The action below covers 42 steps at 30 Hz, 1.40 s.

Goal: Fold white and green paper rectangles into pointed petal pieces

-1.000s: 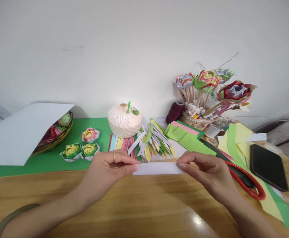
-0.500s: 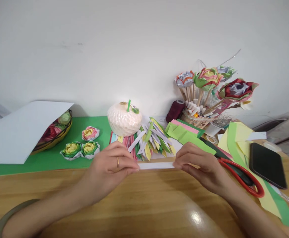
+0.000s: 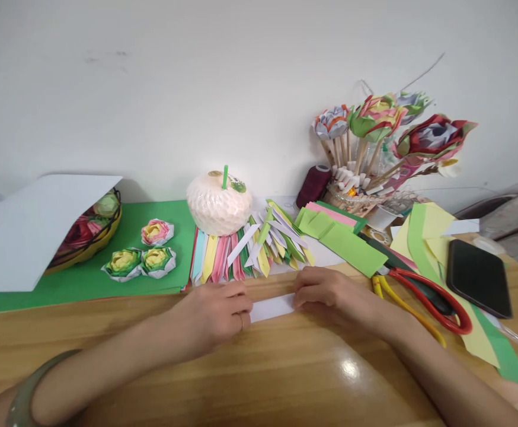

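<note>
Paper strip (image 3: 271, 308), basket (image 3: 93, 251), paper flowers (image 3: 81, 231) inside

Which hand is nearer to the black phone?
Right: the right hand is left of the phone, at one end of the paper strip; the left hand is farther left, at the other.

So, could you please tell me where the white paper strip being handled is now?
In the head view, the white paper strip is below centre, between the left hand and right hand, in front of the pile of folded paper strips.
</note>
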Motion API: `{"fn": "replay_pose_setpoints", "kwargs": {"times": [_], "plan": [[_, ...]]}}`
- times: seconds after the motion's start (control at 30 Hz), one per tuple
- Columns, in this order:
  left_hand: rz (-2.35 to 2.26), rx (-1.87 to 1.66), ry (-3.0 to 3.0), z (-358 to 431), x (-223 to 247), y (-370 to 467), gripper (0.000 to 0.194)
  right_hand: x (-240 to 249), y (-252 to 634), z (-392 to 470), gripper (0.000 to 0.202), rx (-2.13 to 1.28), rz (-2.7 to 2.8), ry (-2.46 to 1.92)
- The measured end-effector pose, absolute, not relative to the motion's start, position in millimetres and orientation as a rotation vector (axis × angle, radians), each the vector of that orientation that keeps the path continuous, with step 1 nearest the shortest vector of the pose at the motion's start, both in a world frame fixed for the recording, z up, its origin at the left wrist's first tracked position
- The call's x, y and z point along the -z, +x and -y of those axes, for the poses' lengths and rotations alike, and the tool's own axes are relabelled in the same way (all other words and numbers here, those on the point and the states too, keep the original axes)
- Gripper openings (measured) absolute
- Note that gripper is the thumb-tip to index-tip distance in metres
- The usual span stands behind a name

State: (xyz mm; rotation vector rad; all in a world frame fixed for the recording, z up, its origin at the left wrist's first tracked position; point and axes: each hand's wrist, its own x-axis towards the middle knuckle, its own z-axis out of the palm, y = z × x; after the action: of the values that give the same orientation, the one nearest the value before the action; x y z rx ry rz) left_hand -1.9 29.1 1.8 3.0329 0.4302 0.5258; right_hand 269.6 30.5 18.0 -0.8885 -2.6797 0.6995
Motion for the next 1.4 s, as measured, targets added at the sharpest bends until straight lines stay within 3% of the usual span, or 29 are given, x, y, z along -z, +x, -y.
{"fn": "replay_pose_setpoints", "kwargs": {"times": [0.3, 0.53, 0.7, 0.83, 1.1, 1.4], "plan": [[-0.486, -0.366, 2.859, -31.2, -14.4, 1.2, 0.023, -24.4, 270.0, -25.8, 0.019, -0.687, 2.699, -0.938], [-0.563, -0.618, 3.106, -29.9, 10.9, 9.7, 0.025, -19.6, 257.8, -21.7, 0.02, -0.562, 2.669, -1.074], [-0.936, -0.591, 2.918, -23.6, 18.5, 16.9, 0.031, -16.6, 258.4, -23.9, 0.015, -0.63, 2.677, -1.076], [-0.552, -0.561, 3.152, -25.6, 13.6, 11.3, 0.018, -15.4, 258.3, -24.0, 0.01, -0.703, 2.631, -1.096], [-0.41, -0.272, 3.096, -33.8, 12.0, -0.2, 0.037, -13.0, 256.6, -23.6, 0.008, -0.625, 2.639, -1.114], [-0.457, -0.194, 2.992, -35.5, 18.8, -2.6, 0.051, -5.7, 255.2, 13.6, 0.035, -0.118, 2.647, -1.098]]}}
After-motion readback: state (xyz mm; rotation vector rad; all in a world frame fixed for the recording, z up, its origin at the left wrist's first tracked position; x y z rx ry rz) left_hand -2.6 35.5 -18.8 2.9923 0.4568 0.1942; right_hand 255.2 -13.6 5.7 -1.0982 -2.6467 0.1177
